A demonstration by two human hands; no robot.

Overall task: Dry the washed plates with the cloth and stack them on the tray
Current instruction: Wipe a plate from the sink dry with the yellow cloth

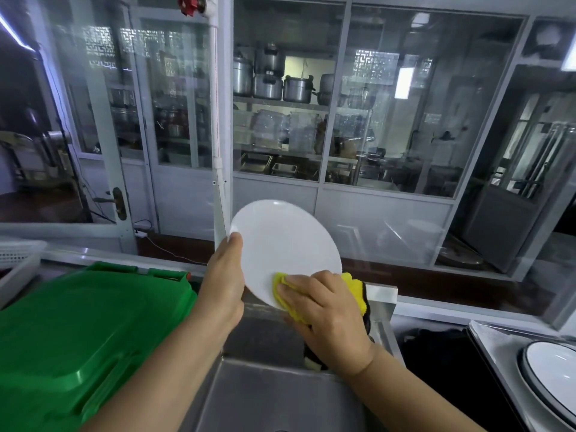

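Plate (285, 244) is tilted up over the sink (274, 394), my left hand (223, 282) gripping its left rim, right hand (324, 310) pressing the yellow cloth (353, 289) on its lower edge, tray further right I guess.

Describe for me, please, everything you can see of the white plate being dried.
The white plate is round, plain and glossy, like glazed ceramic or melamine, with no visible pattern. It is held up in the air, tilted, above the steel sink. The left hand grips its left rim, thumb on the near face. The right hand presses a yellow cloth against its lower edge.
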